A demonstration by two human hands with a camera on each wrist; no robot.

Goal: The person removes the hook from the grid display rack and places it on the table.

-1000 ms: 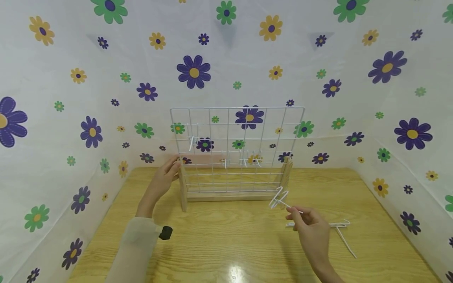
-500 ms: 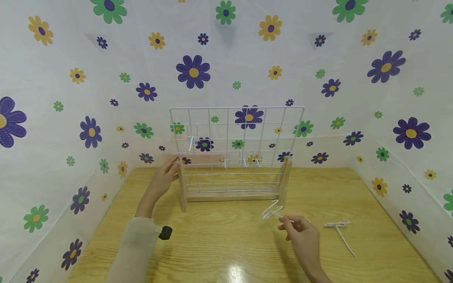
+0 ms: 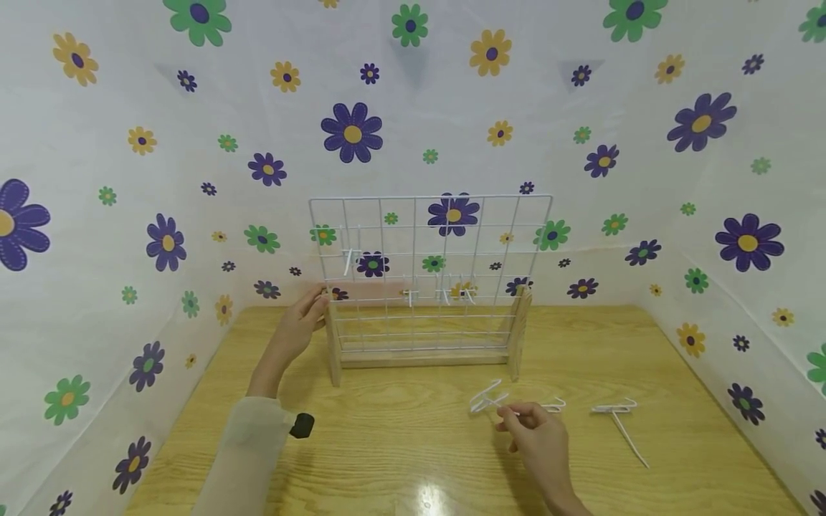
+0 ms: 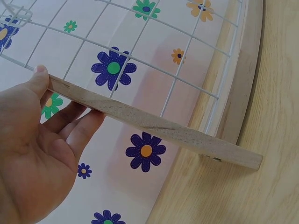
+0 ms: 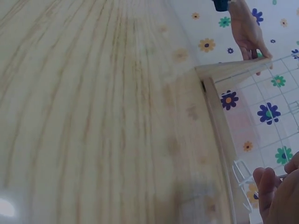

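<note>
My left hand (image 3: 293,330) holds the left wooden post (image 4: 140,119) of an upright white wire grid rack (image 3: 415,251), thumb on one side and fingers on the other. My right hand (image 3: 538,444) pinches the straight stem of a white wire hook (image 3: 487,398) between thumb and fingers. That hook is in the air in front of the rack's right side, apart from the grid; its bent end also shows in the right wrist view as a white wire loop (image 5: 242,171). Several white hooks hang on the grid, among them one hook (image 3: 349,261) at upper left.
Two more white hooks lie on the wooden table (image 3: 387,444): one hook (image 3: 553,408) partly hidden behind my right hand, another hook (image 3: 619,423) farther right. A flower-patterned cloth (image 3: 258,107) encloses the back and sides. The rack has a low wooden crossbar (image 3: 422,358).
My right hand has moved left and a little toward me with its hook, lowering it away from the rack's right post. The left hand has stayed on the post.
</note>
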